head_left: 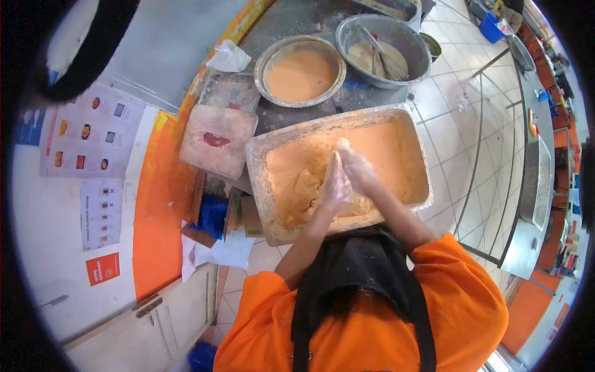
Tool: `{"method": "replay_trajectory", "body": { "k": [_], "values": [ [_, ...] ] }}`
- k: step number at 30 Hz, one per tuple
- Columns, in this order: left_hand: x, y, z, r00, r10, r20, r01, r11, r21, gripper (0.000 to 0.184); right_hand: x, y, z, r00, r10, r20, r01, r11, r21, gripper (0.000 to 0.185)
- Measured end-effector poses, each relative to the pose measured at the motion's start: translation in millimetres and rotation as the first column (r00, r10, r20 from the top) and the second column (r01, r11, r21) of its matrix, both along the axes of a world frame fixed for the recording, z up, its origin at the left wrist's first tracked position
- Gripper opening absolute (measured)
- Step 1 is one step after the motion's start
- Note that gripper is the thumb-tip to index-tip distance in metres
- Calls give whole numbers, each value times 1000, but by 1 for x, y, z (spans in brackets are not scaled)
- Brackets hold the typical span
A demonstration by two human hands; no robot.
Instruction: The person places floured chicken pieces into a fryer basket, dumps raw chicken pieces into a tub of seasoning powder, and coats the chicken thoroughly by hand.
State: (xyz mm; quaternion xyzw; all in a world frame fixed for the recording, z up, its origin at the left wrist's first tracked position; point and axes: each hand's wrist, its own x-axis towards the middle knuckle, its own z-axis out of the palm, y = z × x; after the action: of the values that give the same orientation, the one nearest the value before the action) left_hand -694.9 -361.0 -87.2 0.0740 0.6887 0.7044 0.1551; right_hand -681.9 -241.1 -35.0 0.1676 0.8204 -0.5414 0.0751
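My left hand [335,183] and my right hand [359,168] are held palm to palm above a large rectangular metal tray [255,186]. Pale flour coats both hands, and their fingers are stretched out straight. Nothing shows between the palms, though their inner sides are hidden. Inside the tray lies orange-tinted flour [387,146], smooth on the right. A lumpy, crumbly heap [304,186] of it sits beside my left hand.
Behind the tray stand a metal bowl of orange liquid [300,75] and a grey basin [347,65] holding a whisk [392,65] in pale liquid. A floury lidded container [218,141] sits left. A metal-framed table [527,204] stands across the tiled floor.
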Motion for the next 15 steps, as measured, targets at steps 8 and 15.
{"method": "replay_trajectory", "body": {
  "k": [8, 15],
  "values": [
    [19, 21, 77, 907, -74, 414, 29, 993, 113, 44, 7, 7, 39, 995, -50, 88, 7, 902, 431, 35],
    [-9, 20, 29, 948, 16, 319, 14, 996, -90, 14, 17, -13, -23, 955, -298, -12, 298, 951, 83, 28]
  ]
}}
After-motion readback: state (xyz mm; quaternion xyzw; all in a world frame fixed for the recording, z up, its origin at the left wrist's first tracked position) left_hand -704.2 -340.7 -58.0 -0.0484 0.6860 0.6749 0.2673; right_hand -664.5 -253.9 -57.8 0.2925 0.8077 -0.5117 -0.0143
